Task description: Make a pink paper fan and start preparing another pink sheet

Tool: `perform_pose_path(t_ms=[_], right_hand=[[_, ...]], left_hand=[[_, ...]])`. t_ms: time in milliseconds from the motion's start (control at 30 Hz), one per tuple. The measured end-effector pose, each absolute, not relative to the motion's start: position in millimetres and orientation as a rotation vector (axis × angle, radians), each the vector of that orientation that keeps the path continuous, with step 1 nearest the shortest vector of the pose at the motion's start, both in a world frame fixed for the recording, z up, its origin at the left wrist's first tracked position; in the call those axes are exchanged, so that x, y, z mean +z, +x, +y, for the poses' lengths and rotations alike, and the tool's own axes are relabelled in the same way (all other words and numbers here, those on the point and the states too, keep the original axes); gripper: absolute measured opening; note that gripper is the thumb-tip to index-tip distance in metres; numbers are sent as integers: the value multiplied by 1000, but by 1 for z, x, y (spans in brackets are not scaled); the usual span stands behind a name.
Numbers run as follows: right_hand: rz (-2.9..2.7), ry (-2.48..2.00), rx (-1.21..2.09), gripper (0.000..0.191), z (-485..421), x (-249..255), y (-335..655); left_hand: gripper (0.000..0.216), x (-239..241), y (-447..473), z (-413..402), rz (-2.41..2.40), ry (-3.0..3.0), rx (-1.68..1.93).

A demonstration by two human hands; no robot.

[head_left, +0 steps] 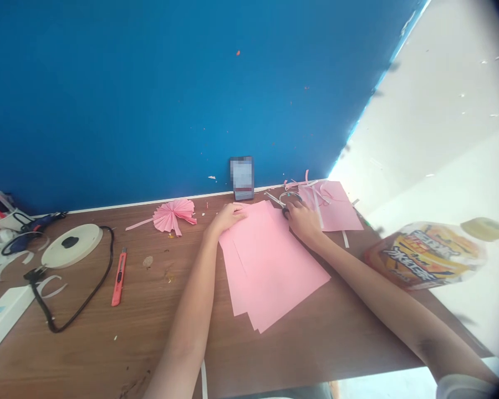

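Note:
A stack of pink paper sheets (270,260) lies on the brown table (149,332). My left hand (228,216) rests flat on the stack's far left corner, fingers stretched out. My right hand (301,217) is curled over the handles of a pair of scissors (279,198) at the stack's far right corner; its blades point left toward the wall. A folded pink paper fan (174,215) lies left of my left hand.
More pink sheets and strips (336,206) lie at the right. A phone (242,178) leans on the blue wall. A red utility knife (118,276), a round white device (71,244) with black cable, and a snack bag (426,255) are nearby.

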State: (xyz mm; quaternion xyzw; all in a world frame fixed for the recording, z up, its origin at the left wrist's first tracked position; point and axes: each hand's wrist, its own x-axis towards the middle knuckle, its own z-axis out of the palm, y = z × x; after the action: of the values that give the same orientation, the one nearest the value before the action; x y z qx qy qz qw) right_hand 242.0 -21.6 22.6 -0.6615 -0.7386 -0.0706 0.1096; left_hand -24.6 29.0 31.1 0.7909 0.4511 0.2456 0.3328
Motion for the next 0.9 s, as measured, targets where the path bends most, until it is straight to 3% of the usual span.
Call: perform_pose_path(t_ms=[100, 300, 567, 900], right_hand=[[-2180, -1948, -231, 31, -22, 21, 241], [-2152, -1911, -264, 35, -25, 17, 235], [-2280, -1846, -247, 36, -26, 17, 230], [-2094, -1823, -245, 36, -16, 23, 252]], left_hand=[[20, 24, -22, 29, 1154, 2079, 767], [37, 17, -21, 29, 1201, 1977, 895], [22, 16, -23, 33, 1085, 1816, 889], [25, 14, -23, 35, 1100, 1805, 857]])
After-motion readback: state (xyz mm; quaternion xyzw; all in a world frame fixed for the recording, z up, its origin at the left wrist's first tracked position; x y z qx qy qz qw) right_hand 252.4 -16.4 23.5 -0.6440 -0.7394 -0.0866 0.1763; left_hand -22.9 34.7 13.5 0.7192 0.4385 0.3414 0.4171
